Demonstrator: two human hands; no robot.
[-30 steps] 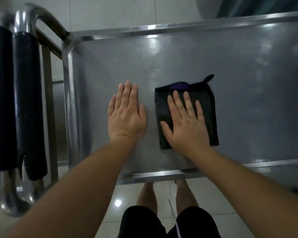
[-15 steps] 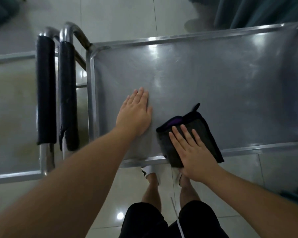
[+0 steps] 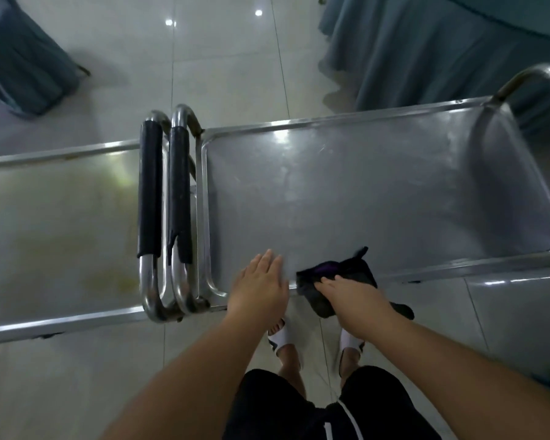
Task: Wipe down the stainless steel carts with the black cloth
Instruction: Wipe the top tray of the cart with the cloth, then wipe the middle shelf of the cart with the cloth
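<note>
Two stainless steel carts stand side by side, handles together. The right cart's [image 3: 362, 192] top shelf lies in front of me; the left cart [image 3: 61, 217] shows yellowish smears. My left hand [image 3: 261, 284] lies flat with straight fingers on the right cart's near edge. The black cloth [image 3: 340, 274], with a purple patch showing, hangs over that same near rim. My right hand [image 3: 353, 296] is on top of the cloth at the rim, fingers bent over it; I cannot make out the grip.
Two black-padded cart handles [image 3: 164, 192] stand upright between the shelves. A bare steel handle [image 3: 534, 77] rises at the right cart's far end. Blue-grey draped furniture [image 3: 426, 49] stands behind, another piece [image 3: 19, 58] at back left. My feet in white slippers [image 3: 283, 338] are on the tiled floor.
Both hands slid toward me from the shelf's middle to its near edge. The cloth went from lying flat to bunching over the rim. The view pulled back, showing both carts.
</note>
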